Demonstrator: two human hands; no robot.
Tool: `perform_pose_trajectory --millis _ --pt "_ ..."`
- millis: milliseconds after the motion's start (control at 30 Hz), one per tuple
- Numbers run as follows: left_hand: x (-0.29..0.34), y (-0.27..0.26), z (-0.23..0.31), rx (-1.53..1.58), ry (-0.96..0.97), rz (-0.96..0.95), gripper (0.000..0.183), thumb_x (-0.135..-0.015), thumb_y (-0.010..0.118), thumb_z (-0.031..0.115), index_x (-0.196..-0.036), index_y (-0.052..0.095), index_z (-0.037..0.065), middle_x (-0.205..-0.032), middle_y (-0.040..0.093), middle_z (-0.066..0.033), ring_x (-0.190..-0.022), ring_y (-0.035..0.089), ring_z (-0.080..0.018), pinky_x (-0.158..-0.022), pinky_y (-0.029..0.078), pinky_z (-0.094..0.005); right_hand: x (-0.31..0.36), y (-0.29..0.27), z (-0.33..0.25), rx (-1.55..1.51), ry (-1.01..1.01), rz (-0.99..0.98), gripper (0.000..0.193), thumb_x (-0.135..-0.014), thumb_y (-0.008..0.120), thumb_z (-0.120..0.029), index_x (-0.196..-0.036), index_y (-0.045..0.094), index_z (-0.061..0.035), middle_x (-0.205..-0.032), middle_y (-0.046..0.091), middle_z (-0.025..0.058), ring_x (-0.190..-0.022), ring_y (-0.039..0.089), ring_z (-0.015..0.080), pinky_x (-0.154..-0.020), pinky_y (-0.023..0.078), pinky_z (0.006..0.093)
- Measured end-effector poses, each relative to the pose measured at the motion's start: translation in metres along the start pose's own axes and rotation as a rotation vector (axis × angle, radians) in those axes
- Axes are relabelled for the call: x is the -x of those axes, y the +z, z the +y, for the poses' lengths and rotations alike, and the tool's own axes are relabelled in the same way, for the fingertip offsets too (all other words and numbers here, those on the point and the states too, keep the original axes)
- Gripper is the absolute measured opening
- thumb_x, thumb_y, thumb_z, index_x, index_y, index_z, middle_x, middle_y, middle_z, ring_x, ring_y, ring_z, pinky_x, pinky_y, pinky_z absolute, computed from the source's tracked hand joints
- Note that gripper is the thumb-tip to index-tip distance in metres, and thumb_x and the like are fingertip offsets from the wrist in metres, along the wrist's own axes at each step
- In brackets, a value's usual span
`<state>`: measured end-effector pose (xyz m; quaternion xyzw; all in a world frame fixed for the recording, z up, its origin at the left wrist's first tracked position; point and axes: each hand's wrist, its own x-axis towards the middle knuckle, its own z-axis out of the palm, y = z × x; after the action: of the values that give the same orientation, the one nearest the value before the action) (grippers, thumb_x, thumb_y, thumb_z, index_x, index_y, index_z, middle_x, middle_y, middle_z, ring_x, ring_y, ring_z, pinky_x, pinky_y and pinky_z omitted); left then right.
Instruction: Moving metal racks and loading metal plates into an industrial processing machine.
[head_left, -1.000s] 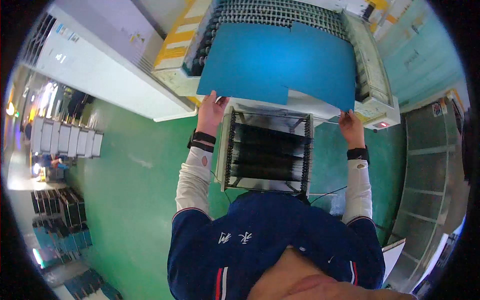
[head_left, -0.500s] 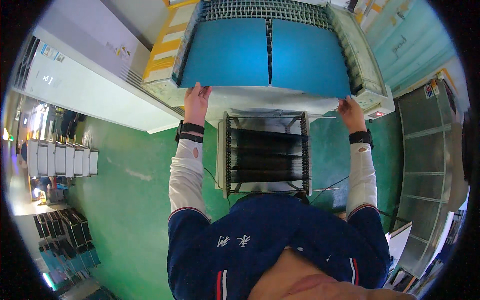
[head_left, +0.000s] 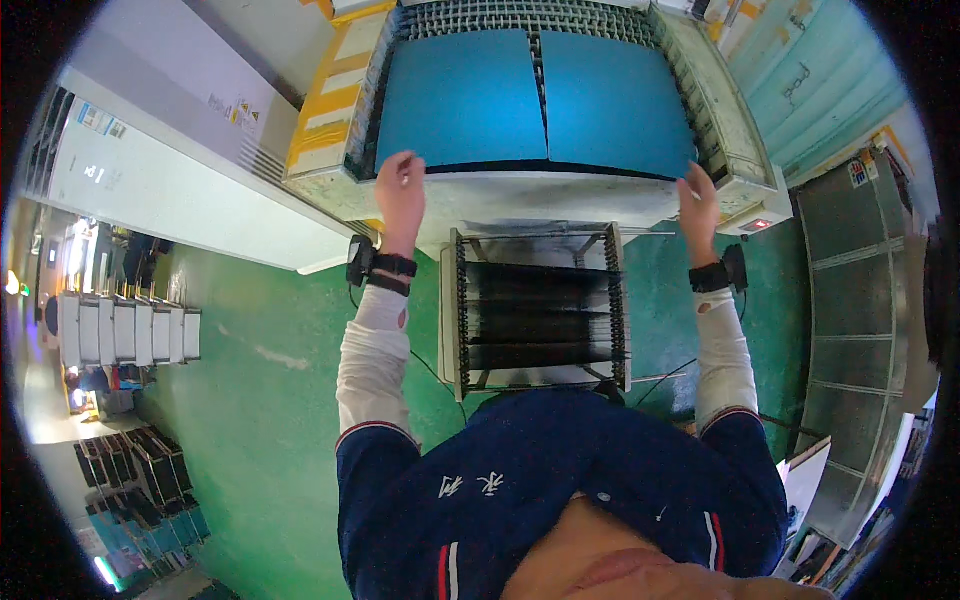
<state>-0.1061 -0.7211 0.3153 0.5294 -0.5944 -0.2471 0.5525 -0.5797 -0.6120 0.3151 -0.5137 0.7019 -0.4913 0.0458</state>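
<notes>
Two flat blue panels, the left panel (head_left: 460, 100) and the right panel (head_left: 618, 105), lie side by side on a roller conveyor (head_left: 530, 18). A narrow gap runs between them, wider at the far end. Just off the front left corner of the left panel is my left hand (head_left: 401, 200), fingers loosely curled and apart, with nothing seen in it. My right hand (head_left: 698, 208) is at the front right corner of the right panel. Its thumb and fingers are apart; whether a fingertip still touches the corner cannot be made out.
Below the conveyor's pale front edge (head_left: 530, 195) stands a rack (head_left: 460, 320) holding several thin dark boards. A white cabinet (head_left: 200, 185) flanks the left side, and a grey metal-framed panel (head_left: 850, 350) the right. Cables cross the green floor (head_left: 260, 420). Loaded racks (head_left: 140, 470) stand lower left.
Both panels have moved farther onto the conveyor, away from me, and the gap between them has become slanted. My left hand has let go of its panel edge; my right hand's grip has loosened.
</notes>
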Motion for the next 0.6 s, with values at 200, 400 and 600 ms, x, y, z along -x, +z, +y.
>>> perform_pose_trajectory --millis 200,400,600 --pt "-0.003 0.047 0.002 -0.779 0.261 -0.2 0.05 -0.081 0.062 0.047 -0.123 0.06 0.019 -0.14 0.041 -0.0148 -0.13 0.03 -0.0447 -0.104 0.021 -0.0622 0.007 0.048 -0.02 0.508 -0.24 -0.174 0.047 -0.087 0.06 -0.035 -0.129 0.053 -0.0154 -0.137 0.045 0.0179 -0.124 0.042 0.038 -0.102 0.034 0.0489" --pt "-0.019 0.06 -0.004 -0.767 0.354 -0.153 0.051 -0.081 0.063 0.046 -0.124 0.059 0.019 -0.141 0.042 -0.0131 -0.13 0.03 -0.044 -0.105 0.021 -0.0611 -0.008 0.061 -0.021 0.573 -0.257 -0.14 0.048 -0.088 0.058 -0.039 -0.13 0.052 -0.017 -0.14 0.043 0.0167 -0.131 0.035 0.0383 -0.103 0.03 0.0531" --pt "-0.034 0.068 -0.004 -0.782 0.334 -0.154 0.049 -0.081 0.064 0.043 -0.123 0.059 0.019 -0.139 0.044 -0.0131 -0.13 0.031 -0.0433 -0.104 0.022 -0.0615 -0.021 0.072 -0.02 0.583 -0.25 -0.114 0.046 -0.088 0.058 -0.037 -0.129 0.052 -0.0173 -0.14 0.043 0.0151 -0.13 0.037 0.0379 -0.104 0.029 0.0531"
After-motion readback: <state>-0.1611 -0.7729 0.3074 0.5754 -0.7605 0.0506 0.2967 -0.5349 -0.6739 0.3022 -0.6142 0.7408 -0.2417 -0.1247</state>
